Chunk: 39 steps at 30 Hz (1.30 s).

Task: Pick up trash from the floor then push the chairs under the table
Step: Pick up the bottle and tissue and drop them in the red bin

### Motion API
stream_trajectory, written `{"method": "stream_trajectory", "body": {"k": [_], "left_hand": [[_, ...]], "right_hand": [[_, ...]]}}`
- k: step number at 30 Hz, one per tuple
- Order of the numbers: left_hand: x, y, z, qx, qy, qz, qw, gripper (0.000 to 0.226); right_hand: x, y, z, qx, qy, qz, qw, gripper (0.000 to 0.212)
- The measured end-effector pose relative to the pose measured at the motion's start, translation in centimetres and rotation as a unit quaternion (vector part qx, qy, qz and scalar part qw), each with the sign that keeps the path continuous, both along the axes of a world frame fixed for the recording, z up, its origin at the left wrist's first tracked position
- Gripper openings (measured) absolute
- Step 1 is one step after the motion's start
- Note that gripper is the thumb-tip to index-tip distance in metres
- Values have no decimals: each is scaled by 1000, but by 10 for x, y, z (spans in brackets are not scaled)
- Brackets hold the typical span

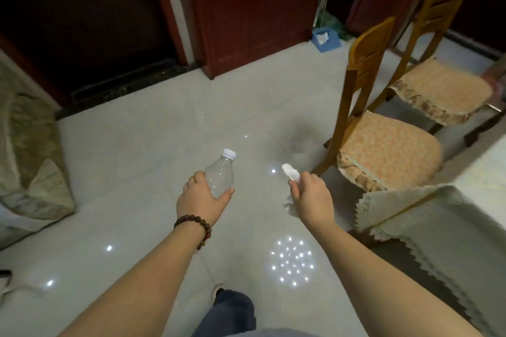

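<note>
My left hand (pixel 201 198), with a bead bracelet on its wrist, grips an empty clear plastic bottle (pixel 221 175) with a white cap, held above the floor. My right hand (pixel 310 195) is closed on crumpled white tissue (pixel 290 171), which sticks out above the fingers and below the palm. Two wooden chairs with tan cushions stand to the right, pulled out from the table: the near chair (pixel 383 145) and the far chair (pixel 438 85). The table (pixel 465 200), covered by a pale cloth with a scalloped edge, fills the lower right.
A blue dustpan (pixel 325 39) with white paper in it rests on the floor by the dark red cabinet (pixel 260 13). A covered sofa (pixel 30 156) stands at the left. Glossy white tiles (pixel 164 131) reflect ceiling lights. My foot (pixel 219 293) shows at the bottom.
</note>
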<state>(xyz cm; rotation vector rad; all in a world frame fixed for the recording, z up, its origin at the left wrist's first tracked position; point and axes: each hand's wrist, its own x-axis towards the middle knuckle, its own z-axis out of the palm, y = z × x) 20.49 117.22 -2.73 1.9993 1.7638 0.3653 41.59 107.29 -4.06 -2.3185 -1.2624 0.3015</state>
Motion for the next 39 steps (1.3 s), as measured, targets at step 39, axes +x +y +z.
{"method": "stream_trajectory", "body": {"k": [39], "left_hand": [[498,719,-21,24,-8,-232,972,66]], "right_hand": [[440,613,-37,1,22,-240,971,22]]}}
